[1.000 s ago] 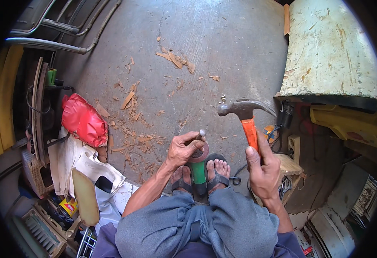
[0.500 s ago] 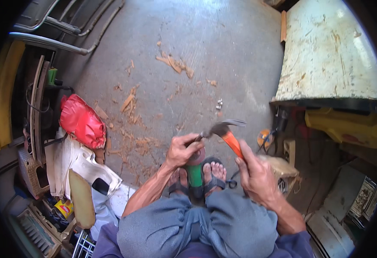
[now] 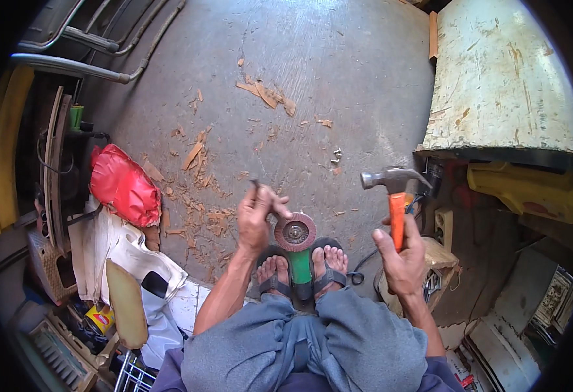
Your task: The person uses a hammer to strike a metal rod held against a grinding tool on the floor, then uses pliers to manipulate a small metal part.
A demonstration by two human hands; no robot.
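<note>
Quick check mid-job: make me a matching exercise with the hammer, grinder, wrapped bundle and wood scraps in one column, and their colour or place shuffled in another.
1. Hammer
2. Grinder
3. Wrapped bundle
4. Wood scraps

A. Scattered over the floor
B. Bright red
C. Held in the right hand
D. Between the feet

Pairs: 1-C, 2-D, 3-B, 4-A

Down here we've got grey floor [image 3: 365, 85], and there go the wood scraps [image 3: 265, 95] out ahead, chips [image 3: 193, 155] strewn thickly to our left, little metal bits [image 3: 337, 156] close together further right, and our sandals [image 3: 329, 280] planted, grinder [image 3: 302, 263] between them.
</note>
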